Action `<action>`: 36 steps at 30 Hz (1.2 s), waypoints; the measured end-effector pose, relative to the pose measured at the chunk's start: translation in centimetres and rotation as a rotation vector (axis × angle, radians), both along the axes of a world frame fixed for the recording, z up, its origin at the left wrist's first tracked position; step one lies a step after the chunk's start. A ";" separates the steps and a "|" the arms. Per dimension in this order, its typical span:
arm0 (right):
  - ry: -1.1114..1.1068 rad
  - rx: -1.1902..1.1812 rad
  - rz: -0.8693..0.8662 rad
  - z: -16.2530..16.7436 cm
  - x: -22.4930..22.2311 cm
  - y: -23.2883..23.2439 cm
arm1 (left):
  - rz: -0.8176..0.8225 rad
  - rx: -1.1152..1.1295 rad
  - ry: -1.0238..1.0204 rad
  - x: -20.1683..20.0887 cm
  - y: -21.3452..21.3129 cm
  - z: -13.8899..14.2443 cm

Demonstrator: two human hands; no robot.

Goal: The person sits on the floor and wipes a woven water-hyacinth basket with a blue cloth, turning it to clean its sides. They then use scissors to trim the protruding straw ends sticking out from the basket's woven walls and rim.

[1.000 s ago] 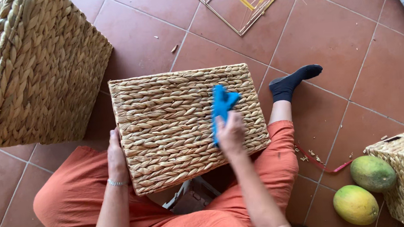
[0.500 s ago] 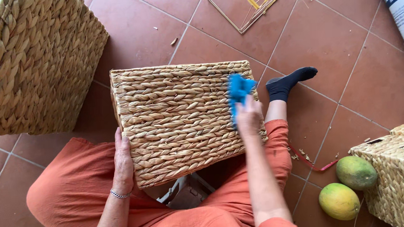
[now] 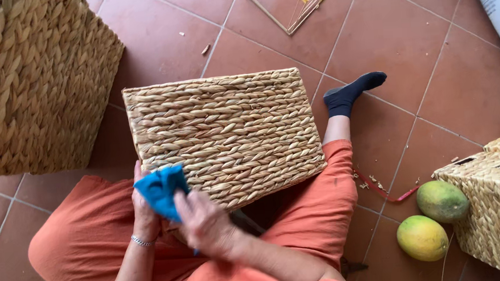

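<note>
Blue cloth (image 3: 161,191) moved from far right of woven basket (image 3: 226,137) to near left corner; right hand (image 3: 206,223) fingers grip cloth, left hand (image 3: 144,215) now also touching it. Wiping reached near edge.

The woven basket (image 3: 226,137) lies on your lap, with both hands at its near left corner: your left hand (image 3: 144,209) is left of the cloth (image 3: 161,191) and your right hand (image 3: 206,223) is just right of it. A larger basket (image 3: 29,79) stands to the left on the floor (image 3: 468,78). To the right, two fruits (image 3: 431,220) lie just beside a third basket (image 3: 498,205).
</note>
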State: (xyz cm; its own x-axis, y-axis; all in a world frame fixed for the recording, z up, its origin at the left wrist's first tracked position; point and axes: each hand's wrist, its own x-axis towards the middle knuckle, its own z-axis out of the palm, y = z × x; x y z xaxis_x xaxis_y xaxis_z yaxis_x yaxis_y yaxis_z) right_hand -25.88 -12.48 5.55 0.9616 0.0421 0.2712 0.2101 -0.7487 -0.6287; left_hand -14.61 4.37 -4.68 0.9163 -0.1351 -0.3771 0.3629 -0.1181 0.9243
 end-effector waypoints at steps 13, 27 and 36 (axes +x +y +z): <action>0.363 -0.268 -0.918 -12.7 -7.4 -26.0 | 0.012 0.039 -0.091 -0.5 -2.7 4.4; -0.158 -0.016 -0.090 -3.0 11.5 -3.3 | -0.048 0.107 -0.054 -1.0 -2.5 5.5; 0.074 -0.292 -0.637 -13.7 9.4 -26.9 | -0.018 -0.087 -0.023 -1.3 -2.1 3.9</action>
